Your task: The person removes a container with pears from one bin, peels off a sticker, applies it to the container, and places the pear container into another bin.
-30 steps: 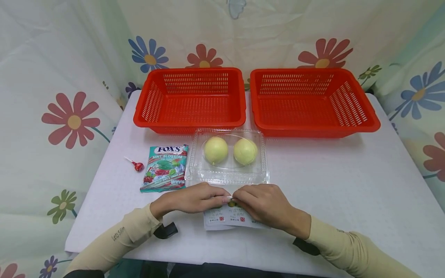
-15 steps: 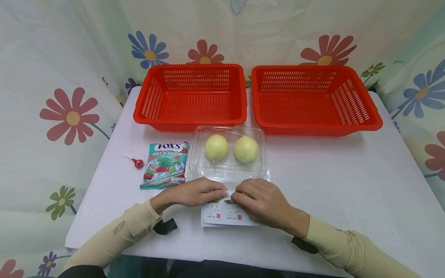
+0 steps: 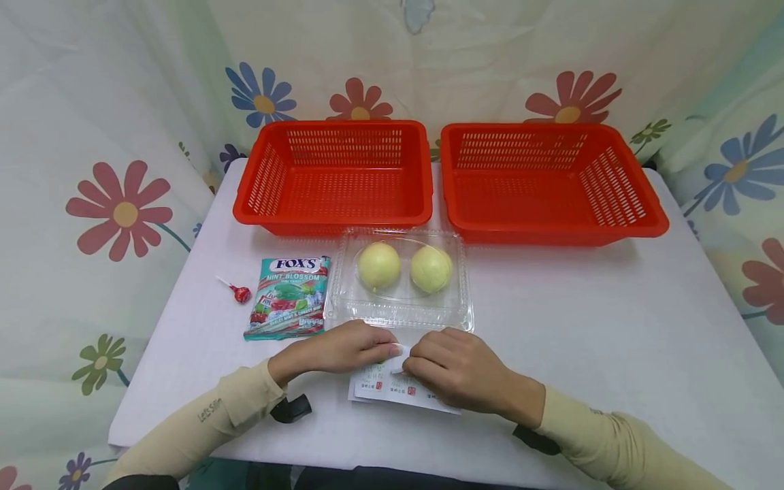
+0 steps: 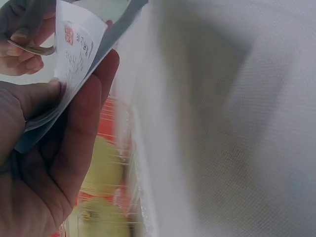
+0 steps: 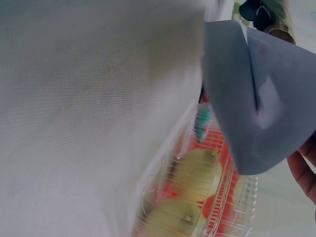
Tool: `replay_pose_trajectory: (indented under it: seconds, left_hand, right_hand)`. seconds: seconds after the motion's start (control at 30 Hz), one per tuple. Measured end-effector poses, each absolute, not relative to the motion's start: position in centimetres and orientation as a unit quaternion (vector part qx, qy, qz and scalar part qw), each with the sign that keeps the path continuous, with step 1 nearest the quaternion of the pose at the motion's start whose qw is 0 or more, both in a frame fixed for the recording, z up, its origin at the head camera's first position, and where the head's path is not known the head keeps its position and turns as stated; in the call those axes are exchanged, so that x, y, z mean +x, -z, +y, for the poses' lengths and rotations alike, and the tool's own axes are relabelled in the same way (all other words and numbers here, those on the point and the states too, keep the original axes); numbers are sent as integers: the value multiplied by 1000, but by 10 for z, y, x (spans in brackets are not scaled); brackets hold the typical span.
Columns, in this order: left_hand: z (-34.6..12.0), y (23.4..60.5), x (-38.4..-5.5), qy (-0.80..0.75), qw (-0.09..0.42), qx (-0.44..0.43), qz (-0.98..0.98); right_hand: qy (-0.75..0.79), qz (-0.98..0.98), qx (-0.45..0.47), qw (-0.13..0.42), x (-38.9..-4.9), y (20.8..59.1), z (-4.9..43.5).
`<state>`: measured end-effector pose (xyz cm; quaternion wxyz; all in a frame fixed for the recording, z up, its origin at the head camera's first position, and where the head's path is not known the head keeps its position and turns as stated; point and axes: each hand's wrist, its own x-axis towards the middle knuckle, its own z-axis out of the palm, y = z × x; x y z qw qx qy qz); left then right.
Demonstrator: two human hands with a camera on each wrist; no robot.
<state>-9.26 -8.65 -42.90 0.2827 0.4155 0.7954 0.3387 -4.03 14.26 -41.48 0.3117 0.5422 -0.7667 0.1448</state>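
My left hand [image 3: 352,346] pinches printed sticker sheets [image 3: 388,388] over the table's near side, thumb on the printed face and fingers behind, as the left wrist view shows. Close beside it, my right hand [image 3: 456,367] pinches a small curled sticker [image 4: 34,49] by its edge. The sheets bear handwriting-like print and red seal marks. In the right wrist view, the plain backs of the sheets [image 5: 237,98] face the camera, with the right hand's fingers [image 5: 303,170] at the edge. Just beyond both hands lies a clear plastic box [image 3: 401,314] holding two round pale yellow-green fruits [image 3: 378,265].
Two red baskets [image 3: 333,219] [image 3: 554,231] stand side by side at the back. Left of the plastic box lies a green Fox's candy bag [image 3: 288,299], with a red lollipop [image 3: 241,294] farther left. A white cloth covers the table [image 3: 588,327]; flowered curtains hang around it.
The sheets have shifted slightly left and tilted. My right hand has drawn slightly down toward the body, and the small white sticker piece at its fingertips has lifted from the sheet.
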Motion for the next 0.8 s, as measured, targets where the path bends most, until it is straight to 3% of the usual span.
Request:
replay_pose_trajectory:
  seconds: [0.63, 0.8]
  left_hand:
    - [-80, 439, -86, -275, 208, 404, 847]
    - [-80, 446, -84, -247, 162, 424, 856]
  right_hand:
    - [-167, -709, 586, 356, -37, 396, 139]
    - [-195, -698, 585, 363, -39, 392, 137]
